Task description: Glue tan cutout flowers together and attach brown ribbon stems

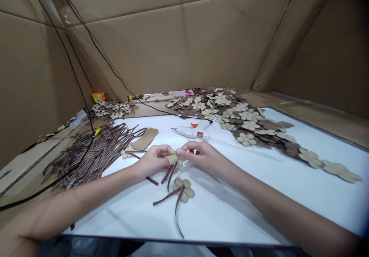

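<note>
Between my two hands is a small beige fabric flower (pixel 179 162) with brown ribbon tails hanging below it. My left hand (pixel 157 159) pinches its left side between thumb and fingers. On the other side, the thumb and fingers of my right hand (pixel 197 153) close on the petals. Just below, a larger beige flower (pixel 188 191) lies on the white board, with two brown ribbon strips (pixel 168 198) across it. Another small flower with ribbon (pixel 124 154) lies left of my left hand. Behind my hands rests a white glue gun (pixel 190 131) with an orange trigger.
A heap of brown striped ribbons (pixel 95 153) spreads at left, beside a cardboard scrap (pixel 145 138). Beige and brown flower pieces (pixel 245 120) pile up at back right, more (pixel 111 110) at back left. A black cable (pixel 115 72) hangs across. Cardboard walls (pixel 161 49) enclose the white board (pixel 230 218).
</note>
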The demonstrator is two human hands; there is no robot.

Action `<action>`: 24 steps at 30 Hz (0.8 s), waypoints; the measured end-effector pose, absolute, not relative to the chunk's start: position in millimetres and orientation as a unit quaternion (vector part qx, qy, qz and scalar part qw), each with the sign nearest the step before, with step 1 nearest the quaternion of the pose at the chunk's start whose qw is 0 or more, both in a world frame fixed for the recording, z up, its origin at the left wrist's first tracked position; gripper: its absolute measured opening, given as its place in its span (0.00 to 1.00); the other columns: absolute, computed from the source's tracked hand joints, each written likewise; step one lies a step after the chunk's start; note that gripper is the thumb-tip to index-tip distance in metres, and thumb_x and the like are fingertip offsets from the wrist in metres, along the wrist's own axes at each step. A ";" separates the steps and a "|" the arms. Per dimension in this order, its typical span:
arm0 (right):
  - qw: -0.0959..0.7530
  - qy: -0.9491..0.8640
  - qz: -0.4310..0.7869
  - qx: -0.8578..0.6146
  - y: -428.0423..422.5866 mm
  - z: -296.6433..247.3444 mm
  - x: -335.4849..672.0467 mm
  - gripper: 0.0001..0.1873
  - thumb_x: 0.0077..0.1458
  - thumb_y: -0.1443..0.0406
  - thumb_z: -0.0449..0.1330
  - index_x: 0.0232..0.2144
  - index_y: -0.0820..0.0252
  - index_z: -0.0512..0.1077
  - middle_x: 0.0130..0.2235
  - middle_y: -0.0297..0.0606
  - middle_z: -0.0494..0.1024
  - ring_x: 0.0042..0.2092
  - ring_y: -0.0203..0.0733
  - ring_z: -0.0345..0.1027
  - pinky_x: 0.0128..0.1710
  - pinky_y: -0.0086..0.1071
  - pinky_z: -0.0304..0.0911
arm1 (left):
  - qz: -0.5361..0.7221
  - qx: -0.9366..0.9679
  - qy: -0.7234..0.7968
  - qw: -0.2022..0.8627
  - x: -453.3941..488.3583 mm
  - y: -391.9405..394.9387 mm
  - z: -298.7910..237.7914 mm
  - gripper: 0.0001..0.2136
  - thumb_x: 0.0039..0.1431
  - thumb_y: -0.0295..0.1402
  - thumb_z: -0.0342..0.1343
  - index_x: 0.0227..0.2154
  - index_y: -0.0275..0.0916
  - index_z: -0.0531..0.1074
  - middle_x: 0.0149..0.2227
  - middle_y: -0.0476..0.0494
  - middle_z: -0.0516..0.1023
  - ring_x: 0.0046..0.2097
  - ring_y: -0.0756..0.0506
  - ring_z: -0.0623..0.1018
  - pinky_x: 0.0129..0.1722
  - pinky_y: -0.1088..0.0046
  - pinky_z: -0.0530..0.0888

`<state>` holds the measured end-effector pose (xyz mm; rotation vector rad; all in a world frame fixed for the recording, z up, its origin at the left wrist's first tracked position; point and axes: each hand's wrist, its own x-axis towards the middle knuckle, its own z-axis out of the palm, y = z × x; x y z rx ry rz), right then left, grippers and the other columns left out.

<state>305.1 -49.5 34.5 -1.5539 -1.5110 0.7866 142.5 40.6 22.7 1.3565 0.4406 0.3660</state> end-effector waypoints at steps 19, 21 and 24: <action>0.473 -0.531 0.420 -0.564 -40.2 19.1 305.9 0.23 0.56 0.48 0.50 0.25 0.62 0.68 0.24 0.31 0.64 0.27 0.34 0.55 0.28 0.29 0.52 | 0.236 0.585 0.237 0.739 138.8 42.1 22.9 0.15 0.36 0.37 0.69 0.27 0.31 0.76 0.27 0.42 0.80 0.30 0.48 0.77 0.35 0.74 0.71; 0.471 -0.532 0.424 -0.562 -40.0 19.2 305.5 0.23 0.56 0.48 0.50 0.26 0.62 0.69 0.25 0.32 0.65 0.27 0.33 0.55 0.28 0.29 0.52 | 0.231 0.582 0.241 0.742 138.7 43.1 20.8 0.16 0.37 0.37 0.69 0.28 0.31 0.77 0.27 0.42 0.80 0.31 0.48 0.77 0.36 0.73 0.71; 0.465 -0.540 0.424 -0.559 -40.9 20.2 304.6 0.23 0.56 0.48 0.50 0.25 0.61 0.67 0.25 0.32 0.66 0.27 0.33 0.55 0.28 0.29 0.53 | 0.221 0.582 0.246 0.743 138.9 43.8 18.4 0.17 0.37 0.38 0.69 0.29 0.31 0.76 0.27 0.41 0.80 0.31 0.47 0.77 0.36 0.71 0.71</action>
